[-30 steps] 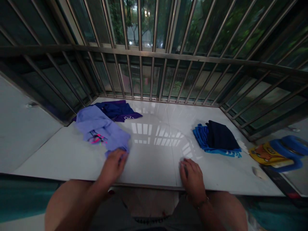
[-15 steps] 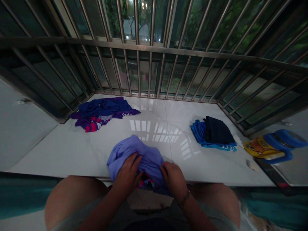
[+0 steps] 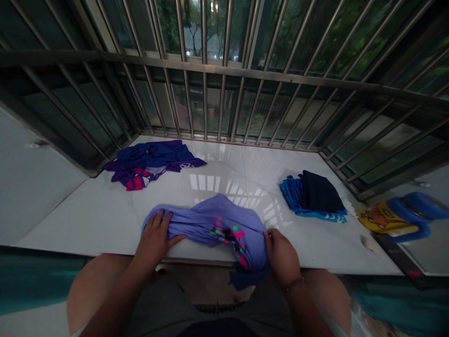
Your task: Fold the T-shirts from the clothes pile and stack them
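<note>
A lavender garment with a bright pink, green and black patterned patch is spread crumpled on the white tiled ledge, and its lower right part hangs over the front edge. On its left end rests my left hand, fingers stretched over the cloth and thumb apart. At the garment's right side my right hand pinches the edge between thumb and fingers. Whether the garment is a shirt or something else I cannot tell.
A loose heap of purple and blue clothes lies at the back left of the ledge. Folded dark and blue clothes are stacked on the right, beside a yellow and blue item. Metal bars close off the window side.
My hands have moved apart, the left one leftward and the right one rightward. The lavender garment is stretched wider between them, and more of its patterned patch shows.
</note>
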